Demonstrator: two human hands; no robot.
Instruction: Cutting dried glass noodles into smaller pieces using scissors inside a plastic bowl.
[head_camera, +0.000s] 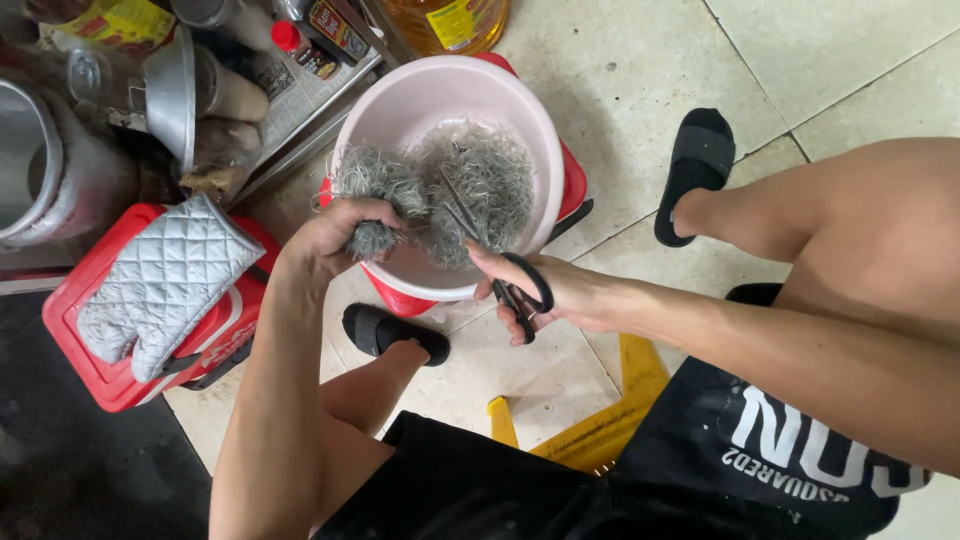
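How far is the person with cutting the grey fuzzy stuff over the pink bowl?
Done: a heap of grey fuzzy stuff already lies in the pink bowl. In hand: the left hand grips a clump over the bowl, and the right hand holds black scissors pointed into the fibres. Left: the held clump looks mostly whole. How much of the heap is already trimmed cannot be told.

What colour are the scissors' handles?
Black; the scissors in the right hand show best in the head view.

Bare arms, no sleeves. Black shorts (700, 470) with white printed lettering on the right leg. Black slides (697, 160) on both feet.
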